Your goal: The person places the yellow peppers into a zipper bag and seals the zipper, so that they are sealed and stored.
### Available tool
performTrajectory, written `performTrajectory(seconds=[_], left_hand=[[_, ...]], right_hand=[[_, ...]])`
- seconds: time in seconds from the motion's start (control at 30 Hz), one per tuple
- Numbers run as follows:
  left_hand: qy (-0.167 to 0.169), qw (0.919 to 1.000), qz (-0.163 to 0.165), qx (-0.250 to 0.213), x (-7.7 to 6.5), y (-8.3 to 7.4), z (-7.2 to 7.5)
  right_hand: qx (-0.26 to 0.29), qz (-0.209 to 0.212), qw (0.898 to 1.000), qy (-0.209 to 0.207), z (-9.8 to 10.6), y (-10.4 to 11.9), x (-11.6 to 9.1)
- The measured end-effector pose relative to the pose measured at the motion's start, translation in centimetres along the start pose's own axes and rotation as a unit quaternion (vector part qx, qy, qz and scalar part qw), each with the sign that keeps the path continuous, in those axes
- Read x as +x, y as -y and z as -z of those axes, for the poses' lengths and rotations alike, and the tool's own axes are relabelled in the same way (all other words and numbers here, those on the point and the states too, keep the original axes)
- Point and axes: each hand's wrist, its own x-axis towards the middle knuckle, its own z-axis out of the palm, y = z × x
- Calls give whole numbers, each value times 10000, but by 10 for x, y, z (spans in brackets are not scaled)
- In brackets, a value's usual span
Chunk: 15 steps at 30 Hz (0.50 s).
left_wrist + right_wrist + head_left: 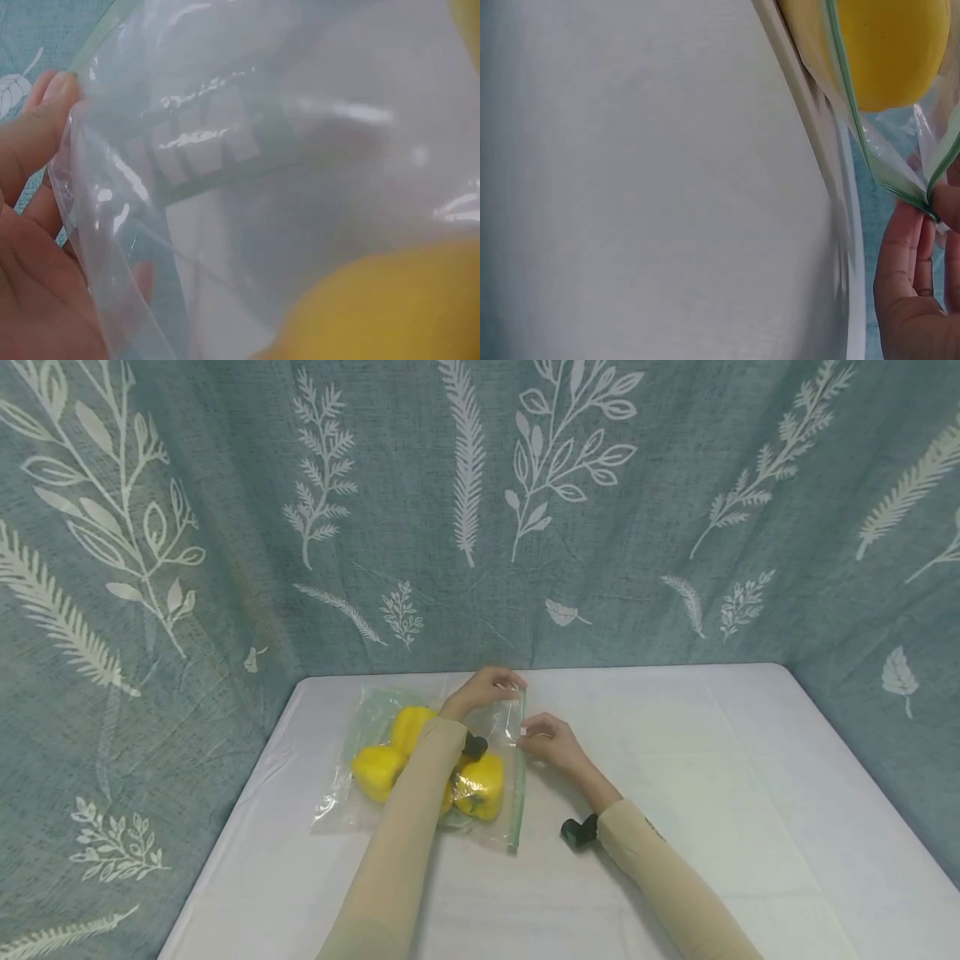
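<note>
A clear zip bag with a green zip strip lies on the table, its mouth toward the right. Several yellow bell peppers are inside it, partly hidden by the left forearm. At the bag's far corner, my left hand pinches the film by the zip end; the left wrist view shows its thumb and fingers on the plastic edge. My right hand pinches the zip strip nearer its middle, by a small white piece. In the right wrist view the green strips spread apart above the pinching fingers.
A white cloth covers the table. Behind it and along both sides hangs a blue-green curtain with white leaf prints. Each wrist carries a small black camera, the right one close above the tabletop.
</note>
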Motion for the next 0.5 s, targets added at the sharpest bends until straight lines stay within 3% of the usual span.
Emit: performTrajectory(seconds=[0.2, 0.5], left_hand=[[243, 9995, -139, -155, -1, 1, 2], [445, 9983, 247, -286, -1, -1, 0]], right_hand=[[-178, 93, 9997, -169, -2, -2, 0], [-155, 277, 9993, -192, -3, 0, -1]])
